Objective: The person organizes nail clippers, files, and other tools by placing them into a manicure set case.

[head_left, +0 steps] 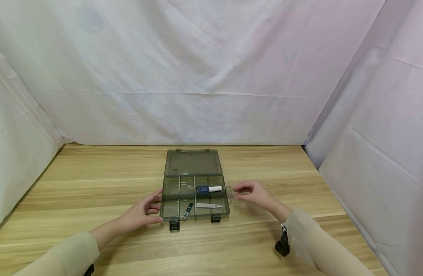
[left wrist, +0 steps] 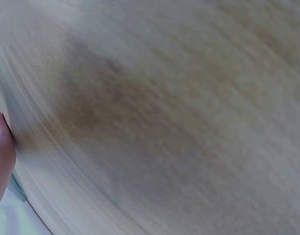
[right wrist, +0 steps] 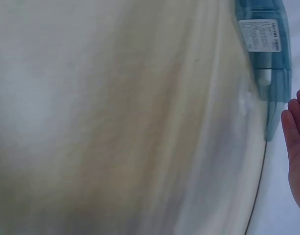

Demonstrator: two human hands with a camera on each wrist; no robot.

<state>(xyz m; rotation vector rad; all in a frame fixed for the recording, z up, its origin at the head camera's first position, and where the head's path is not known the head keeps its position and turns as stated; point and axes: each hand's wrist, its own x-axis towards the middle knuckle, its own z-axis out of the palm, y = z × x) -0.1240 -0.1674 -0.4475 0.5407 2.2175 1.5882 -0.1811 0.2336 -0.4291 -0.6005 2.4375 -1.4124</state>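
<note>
Compartment box (head_left: pixel 170 209) sits on the wooden table (head_left: pixel 128 168) between the two hands, smoky grey, see-through. Left hand (head_left: pixel 145 212): fingers spread at the box's near wall, thumb by the front corner, likely to steady it. Just right of that thumb, a black latch (head_left: pixel 174 224) sticks out at the front edge, undone. Beyond both hands the lid (head_left: pixel 193 163) lies folded back, presumably so the compartments can be reached. Further right of the left hand, thin dividers split the inside; a small dark green item (head_left: pixel 188 209) lies tilted in the middle section. Next section, nearer the right hand: blue bottle (head_left: pixel 202 189) on its side, white cap towards that hand, probably laid down to fit; pale flat strip (head_left: pixel 205 206) in front of it. Right hand (head_left: pixel 254 193): thumb and fingers apart, at a small clear piece (head_left: pixel 230 192) just beside the box wall; cannot tell if pinched.
</note>
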